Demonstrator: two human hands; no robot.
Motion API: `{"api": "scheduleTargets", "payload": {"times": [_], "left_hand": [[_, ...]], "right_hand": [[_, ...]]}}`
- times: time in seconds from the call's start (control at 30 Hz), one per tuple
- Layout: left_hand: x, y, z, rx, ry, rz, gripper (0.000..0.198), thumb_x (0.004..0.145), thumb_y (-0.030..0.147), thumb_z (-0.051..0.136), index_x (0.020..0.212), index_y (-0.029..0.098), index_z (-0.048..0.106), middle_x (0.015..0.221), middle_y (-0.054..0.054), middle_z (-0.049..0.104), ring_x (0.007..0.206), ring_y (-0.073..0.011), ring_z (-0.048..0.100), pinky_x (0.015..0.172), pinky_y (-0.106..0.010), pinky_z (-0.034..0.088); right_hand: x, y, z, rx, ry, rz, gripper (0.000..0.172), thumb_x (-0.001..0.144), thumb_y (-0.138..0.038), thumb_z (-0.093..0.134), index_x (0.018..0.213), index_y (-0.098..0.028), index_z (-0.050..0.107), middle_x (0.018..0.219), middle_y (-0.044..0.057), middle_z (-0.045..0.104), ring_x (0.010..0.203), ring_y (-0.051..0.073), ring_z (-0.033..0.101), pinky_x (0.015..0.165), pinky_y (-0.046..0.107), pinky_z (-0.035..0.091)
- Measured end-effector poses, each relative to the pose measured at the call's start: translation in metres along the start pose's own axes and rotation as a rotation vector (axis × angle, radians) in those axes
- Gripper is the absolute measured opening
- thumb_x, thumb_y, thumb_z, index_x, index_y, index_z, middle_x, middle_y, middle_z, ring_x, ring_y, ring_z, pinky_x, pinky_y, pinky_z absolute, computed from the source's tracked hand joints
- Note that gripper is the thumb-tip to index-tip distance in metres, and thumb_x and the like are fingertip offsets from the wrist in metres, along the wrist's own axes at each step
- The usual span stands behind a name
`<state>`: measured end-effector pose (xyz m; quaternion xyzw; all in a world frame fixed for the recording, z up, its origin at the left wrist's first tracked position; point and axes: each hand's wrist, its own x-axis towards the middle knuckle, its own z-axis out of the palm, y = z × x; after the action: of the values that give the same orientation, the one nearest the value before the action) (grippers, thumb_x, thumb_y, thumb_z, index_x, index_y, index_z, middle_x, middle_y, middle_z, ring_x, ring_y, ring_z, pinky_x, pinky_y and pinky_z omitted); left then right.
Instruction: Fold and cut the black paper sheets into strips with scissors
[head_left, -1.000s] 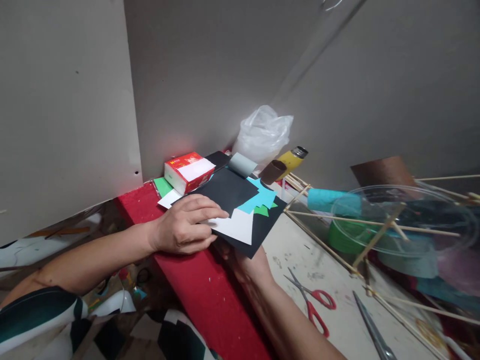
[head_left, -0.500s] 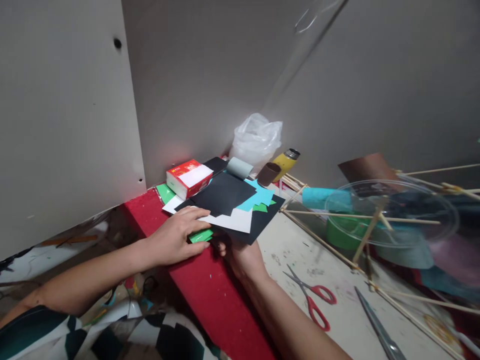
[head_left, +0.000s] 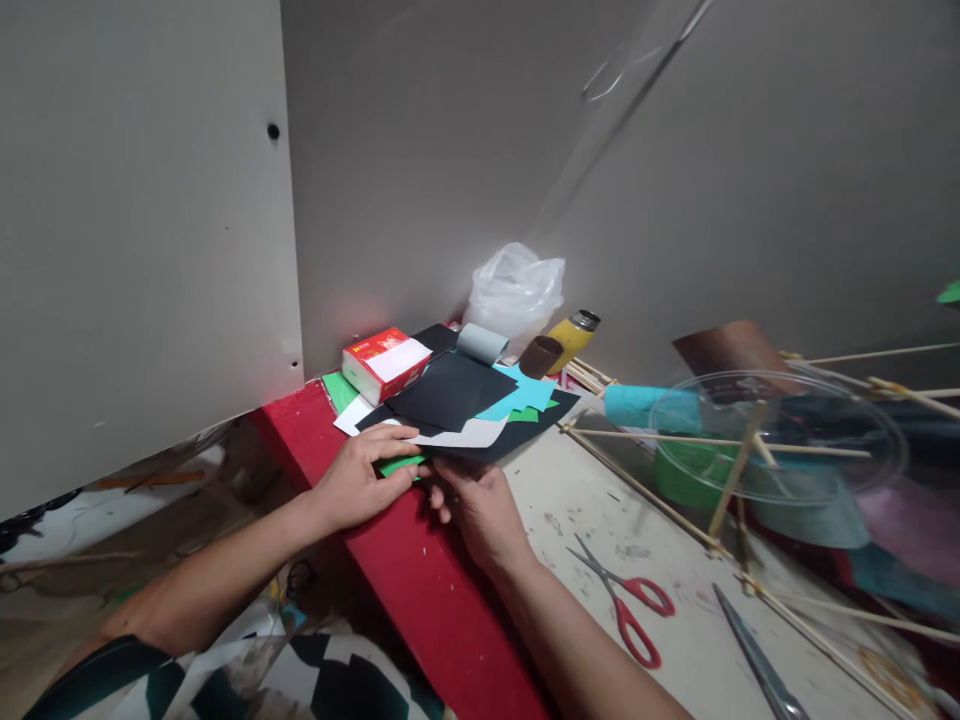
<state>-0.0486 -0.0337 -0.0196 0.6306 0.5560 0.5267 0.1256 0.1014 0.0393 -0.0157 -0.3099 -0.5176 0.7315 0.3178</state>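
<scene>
A loose pile of coloured paper lies at the table's corner, with a black sheet [head_left: 454, 390] on top and jagged light-blue paper [head_left: 529, 390] beneath it. My left hand [head_left: 364, 478] is at the pile's near edge, with a folded green paper [head_left: 397, 464] between its thumb and forefinger. To its right, my right hand [head_left: 484, 510] has curled fingers at the front edge of a larger black sheet [head_left: 536, 432]. That sheet's near edge is lifted off the table, along with the white sheet [head_left: 469, 433]. Some of the right fingertips are hidden under the paper.
Red-handled scissors [head_left: 626, 600] and a metal blade [head_left: 757, 650] lie at the right. A stick frame [head_left: 645, 495] with a clear plastic lid [head_left: 780, 435] stands beyond. Behind are a tissue pack [head_left: 386, 362], a white plastic bag [head_left: 516, 290] and a yellow bottle [head_left: 571, 340].
The near edges of the white and larger black sheets have lifted and bent upward. My right hand's fingers have moved up against the paper. Less of the green paper shows. The view has shifted slightly.
</scene>
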Motion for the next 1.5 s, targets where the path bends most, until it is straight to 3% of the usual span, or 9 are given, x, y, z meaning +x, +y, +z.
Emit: {"api": "scheduleTargets", "payload": {"times": [0.4,0.73,1.13,1.5], "left_hand": [[-0.0006,-0.0023,0.0015,-0.030,0.007,-0.006,0.020,0.080,0.017,0.060,0.095,0.014,0.072,0.109,-0.014,0.069,0.101,-0.0225,0.065,0.090,-0.040,0.052],[-0.0003,-0.0007,0.0016,-0.017,0.015,-0.010,0.019,0.079,0.018,0.061,0.094,0.015,0.072,0.109,-0.013,0.069,0.099,-0.0215,0.065,0.089,-0.039,0.053],[-0.0002,-0.0008,0.0010,-0.005,0.003,-0.025,0.019,0.078,0.017,0.061,0.094,0.016,0.072,0.110,-0.012,0.069,0.101,-0.0220,0.065,0.091,-0.041,0.052],[-0.0008,-0.0019,0.0023,0.025,0.001,0.016,0.019,0.079,0.015,0.059,0.094,0.017,0.071,0.110,-0.012,0.069,0.100,-0.0213,0.065,0.090,-0.040,0.052]], "right_hand": [[0.0016,0.0033,0.0001,-0.029,-0.009,0.003,0.019,0.075,-0.030,0.071,0.074,-0.011,0.069,0.054,-0.001,0.061,0.035,0.005,0.045,0.031,0.015,0.035],[0.0002,-0.0036,0.0035,-0.039,-0.005,0.015,0.023,0.071,-0.033,0.074,0.077,-0.012,0.069,0.066,0.003,0.066,0.039,0.006,0.048,0.031,0.015,0.037],[0.0002,-0.0031,0.0036,-0.054,-0.032,0.007,0.020,0.071,-0.031,0.073,0.078,-0.013,0.069,0.058,-0.001,0.060,0.041,0.007,0.048,0.033,0.016,0.037],[0.0035,-0.0034,0.0064,-0.054,0.066,0.046,0.025,0.066,-0.031,0.073,0.082,-0.012,0.067,0.060,0.001,0.065,0.038,0.008,0.049,0.029,0.016,0.035]]}}
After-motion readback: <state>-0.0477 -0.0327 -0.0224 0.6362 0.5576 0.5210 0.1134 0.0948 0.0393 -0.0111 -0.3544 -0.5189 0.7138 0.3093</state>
